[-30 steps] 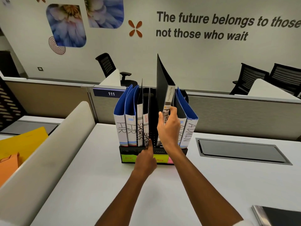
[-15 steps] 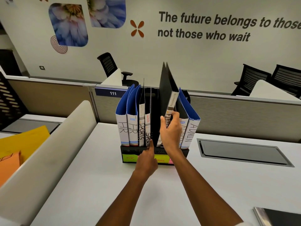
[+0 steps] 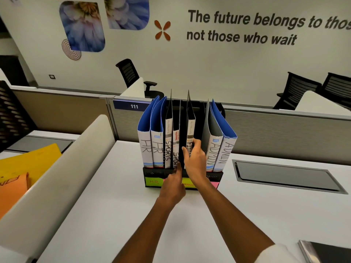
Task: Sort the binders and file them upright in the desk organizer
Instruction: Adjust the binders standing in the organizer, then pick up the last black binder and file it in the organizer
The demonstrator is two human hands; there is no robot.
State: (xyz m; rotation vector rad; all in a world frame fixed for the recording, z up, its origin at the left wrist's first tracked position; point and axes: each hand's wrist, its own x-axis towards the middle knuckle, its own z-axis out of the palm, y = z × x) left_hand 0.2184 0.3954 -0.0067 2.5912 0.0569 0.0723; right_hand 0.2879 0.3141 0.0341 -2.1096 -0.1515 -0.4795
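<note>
Head view: seven binders [image 3: 214, 149] stand in one organizer [image 3: 152, 172]; right hand [image 3: 195, 160] grips one binder, left hand [image 3: 171, 184] points a finger.

binder in right hand [image 3: 195, 164]: matt black covers, paper spine label [image 3: 190, 130]
binders [image 3: 152, 130] left of grip: glossy blue card, white paper spines
organizer [image 3: 152, 172] under grip: black perforated metal/plastic, can't tell; neon paper notes
desk [image 3: 114, 215]: smooth matt white laminate

White desk [image 3: 114, 215], yellow folder [image 3: 28, 162] at left, black office chairs [image 3: 131, 74], wall quote [image 3: 266, 27], flower decals [image 3: 81, 25]
</note>
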